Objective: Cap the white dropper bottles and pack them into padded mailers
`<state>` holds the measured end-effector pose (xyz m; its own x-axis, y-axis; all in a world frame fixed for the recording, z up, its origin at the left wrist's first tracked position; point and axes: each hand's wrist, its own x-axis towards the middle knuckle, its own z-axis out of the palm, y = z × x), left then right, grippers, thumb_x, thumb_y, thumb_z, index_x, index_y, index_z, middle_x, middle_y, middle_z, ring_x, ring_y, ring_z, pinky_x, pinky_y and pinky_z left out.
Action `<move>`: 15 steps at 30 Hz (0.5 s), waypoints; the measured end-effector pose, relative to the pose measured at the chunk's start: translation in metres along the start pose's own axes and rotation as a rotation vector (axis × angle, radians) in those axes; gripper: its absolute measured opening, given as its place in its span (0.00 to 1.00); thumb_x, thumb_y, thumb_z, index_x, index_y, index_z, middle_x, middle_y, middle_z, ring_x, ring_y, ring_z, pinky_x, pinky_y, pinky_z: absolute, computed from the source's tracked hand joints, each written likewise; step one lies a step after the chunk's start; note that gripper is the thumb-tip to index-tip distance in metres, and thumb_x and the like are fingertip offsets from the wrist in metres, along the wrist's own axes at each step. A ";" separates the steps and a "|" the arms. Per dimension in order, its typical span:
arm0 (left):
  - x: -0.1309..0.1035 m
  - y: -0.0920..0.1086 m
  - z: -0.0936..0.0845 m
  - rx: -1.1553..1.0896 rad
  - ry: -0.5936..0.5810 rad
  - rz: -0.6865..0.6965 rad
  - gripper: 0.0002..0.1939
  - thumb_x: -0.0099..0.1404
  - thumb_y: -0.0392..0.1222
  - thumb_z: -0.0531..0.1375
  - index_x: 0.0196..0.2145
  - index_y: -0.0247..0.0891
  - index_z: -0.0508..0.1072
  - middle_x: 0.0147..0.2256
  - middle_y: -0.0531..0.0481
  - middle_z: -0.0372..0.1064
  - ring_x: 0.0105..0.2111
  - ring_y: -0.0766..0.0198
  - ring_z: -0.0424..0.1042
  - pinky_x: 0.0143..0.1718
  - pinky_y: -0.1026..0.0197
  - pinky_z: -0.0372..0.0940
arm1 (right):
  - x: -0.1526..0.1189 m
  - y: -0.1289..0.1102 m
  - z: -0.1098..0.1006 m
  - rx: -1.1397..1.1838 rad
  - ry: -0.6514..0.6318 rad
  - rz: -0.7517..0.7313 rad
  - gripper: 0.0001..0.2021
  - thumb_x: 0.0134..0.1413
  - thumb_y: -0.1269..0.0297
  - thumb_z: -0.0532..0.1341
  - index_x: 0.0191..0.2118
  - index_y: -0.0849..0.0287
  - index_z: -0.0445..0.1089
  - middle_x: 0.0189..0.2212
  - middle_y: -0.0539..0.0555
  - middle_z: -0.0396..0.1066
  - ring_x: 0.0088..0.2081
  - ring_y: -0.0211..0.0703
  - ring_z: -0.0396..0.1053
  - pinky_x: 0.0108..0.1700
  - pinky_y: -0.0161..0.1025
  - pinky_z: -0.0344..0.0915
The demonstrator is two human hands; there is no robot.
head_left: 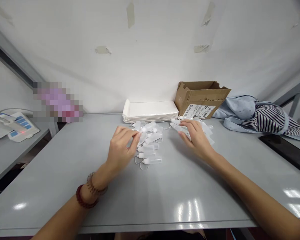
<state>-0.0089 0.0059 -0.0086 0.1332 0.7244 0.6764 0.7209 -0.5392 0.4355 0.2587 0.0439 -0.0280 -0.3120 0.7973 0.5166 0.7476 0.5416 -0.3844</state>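
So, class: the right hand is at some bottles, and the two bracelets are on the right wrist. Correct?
Not quite: the head view shows the two bracelets on the left wrist. The right hand is at some bottles, as stated.

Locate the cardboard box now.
In the head view, the cardboard box sits right of centre by the wall, between the white envelopes and the light-blue fabric, beyond the right hand.

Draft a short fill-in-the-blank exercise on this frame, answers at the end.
Bands circle the person's ____ wrist.
From the person's view, the cardboard box stands to the ____ of the white stack.
Small translucent bottles lie in ____ groups, one near the left hand, one near the right hand.
Part of the cloth bundle has a dark-and-white ____ pattern.
Missing words: left; right; two; striped.
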 end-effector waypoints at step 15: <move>0.001 -0.004 0.001 0.099 -0.067 -0.181 0.08 0.62 0.31 0.53 0.35 0.37 0.72 0.33 0.48 0.73 0.41 0.55 0.64 0.41 0.52 0.62 | 0.002 0.032 0.015 -0.342 -0.104 -0.081 0.16 0.64 0.68 0.45 0.47 0.61 0.67 0.51 0.65 0.68 0.53 0.55 0.62 0.52 0.56 0.54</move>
<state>-0.0107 0.0095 -0.0107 0.0381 0.8343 0.5499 0.7999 -0.3553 0.4836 0.2732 0.0672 -0.0506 -0.4228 0.7882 0.4473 0.8655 0.4975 -0.0585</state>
